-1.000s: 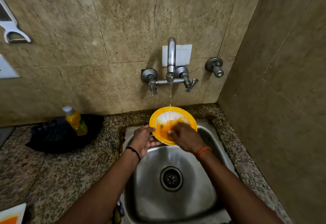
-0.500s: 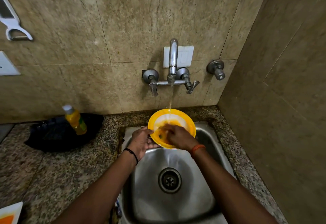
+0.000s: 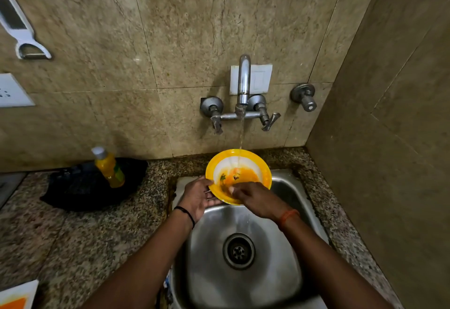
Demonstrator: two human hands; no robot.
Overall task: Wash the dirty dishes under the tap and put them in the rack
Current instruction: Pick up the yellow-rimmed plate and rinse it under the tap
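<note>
Two hands' fingers (image 3: pixel 207 195) on plate (image 3: pixel 258 162)

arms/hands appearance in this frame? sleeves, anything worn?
Both forearms bare, no sleeves in view, no gloves. Left hand: thin black band round the wrist. Right hand: orange thread band round the wrist. No rings or watch that I can make out.

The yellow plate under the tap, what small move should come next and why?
Probably keep rubbing with the right hand across the yellow plate: orange residue and green flecks show on its middle, while the left hand holds its rim under the running tap.
</note>
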